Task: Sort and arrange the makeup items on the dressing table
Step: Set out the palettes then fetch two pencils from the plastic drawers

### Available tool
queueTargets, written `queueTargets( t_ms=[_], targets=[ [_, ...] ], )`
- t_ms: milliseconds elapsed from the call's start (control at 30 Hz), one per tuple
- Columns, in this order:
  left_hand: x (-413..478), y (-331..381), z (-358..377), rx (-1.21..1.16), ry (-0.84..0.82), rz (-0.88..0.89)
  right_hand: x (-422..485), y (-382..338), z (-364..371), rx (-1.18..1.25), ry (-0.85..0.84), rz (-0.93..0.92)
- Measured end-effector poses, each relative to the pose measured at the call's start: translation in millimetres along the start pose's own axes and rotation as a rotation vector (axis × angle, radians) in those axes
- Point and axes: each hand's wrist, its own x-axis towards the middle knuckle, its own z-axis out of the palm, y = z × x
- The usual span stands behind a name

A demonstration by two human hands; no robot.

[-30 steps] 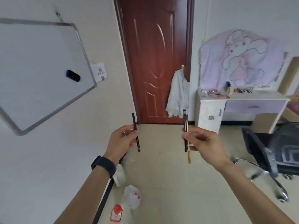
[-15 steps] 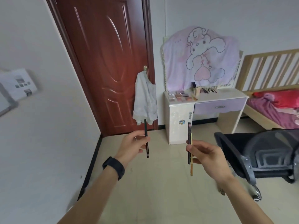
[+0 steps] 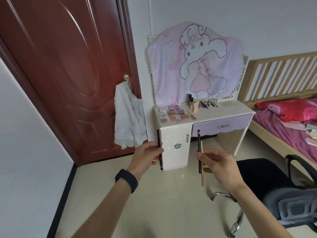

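Note:
My left hand [image 3: 146,156] pinches one black makeup pencil [image 3: 159,148], held upright. In my right hand [image 3: 218,166] two pencils stand upright side by side: a black pencil with a pink band [image 3: 199,145] and a thinner gold pencil [image 3: 202,177]. Both hands hover over the floor, well short of the white dressing table [image 3: 214,112]. On its top lie several pink and lilac palettes [image 3: 173,113], a beige holder [image 3: 194,105], a dark bottle [image 3: 189,97] and a row of pencils [image 3: 208,104].
A black office chair [image 3: 274,186] stands right of my right arm. A bed with pink bedding [image 3: 288,127] lies at far right. A red-brown door [image 3: 68,66] with a white garment [image 3: 128,115] on its handle is left of the table. A cartoon cloth [image 3: 193,62] covers the mirror.
My view has swung right and moved nearer the dressing table; the whiteboard has left the view. Both hands keep the same grip on their pencils.

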Motion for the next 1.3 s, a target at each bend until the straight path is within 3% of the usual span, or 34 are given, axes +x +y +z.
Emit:
queueTargets(
  t_ms=[333, 600, 967, 1300],
  targets=[
    [276, 22, 63, 0.042, -0.181, -0.097, 240, 30, -2, -0.049, 0.086, 0.090],
    [445, 40, 169, 0.096, -0.340, -0.154, 394, 72, -56, -0.051, 0.190, 0.209],
    [616, 53, 300, 0.137, -0.333, -0.259, 579, 127, -144, -0.066, 0.186, 0.399],
    [747, 33, 380, 0.164, -0.419, -0.381, 725, 181, -192, -0.232, 0.139, 0.504]
  ],
)
